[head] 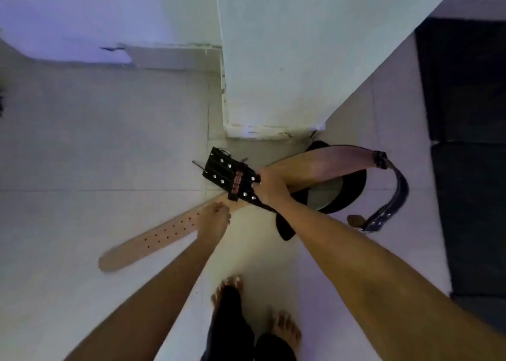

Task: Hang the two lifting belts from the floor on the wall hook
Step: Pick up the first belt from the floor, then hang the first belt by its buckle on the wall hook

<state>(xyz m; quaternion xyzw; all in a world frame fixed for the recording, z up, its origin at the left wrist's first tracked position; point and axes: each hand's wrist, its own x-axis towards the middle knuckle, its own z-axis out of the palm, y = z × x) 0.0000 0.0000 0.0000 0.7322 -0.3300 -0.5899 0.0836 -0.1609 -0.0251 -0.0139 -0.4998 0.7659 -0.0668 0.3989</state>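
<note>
A tan leather belt strap [153,240] with rows of holes lies flat on the white tiled floor, running from the lower left up to the centre. My left hand [214,218] is closed on it near its upper end. My right hand [271,187] grips a black buckle end [224,173] with silver rivets and a red label, lifted just above the strap. I cannot tell whether strap and buckle end are one belt. A dark belt [400,188] with rivets curls in a loop on the floor to the right, its tan inner face [323,161] showing. No wall hook is in view.
A white pillar corner [273,87] stands straight ahead, its base just behind the belts. A dark mat [465,155] covers the floor on the right. My bare feet [228,292] stand below the hands. White tiles [95,141] stretch to the left.
</note>
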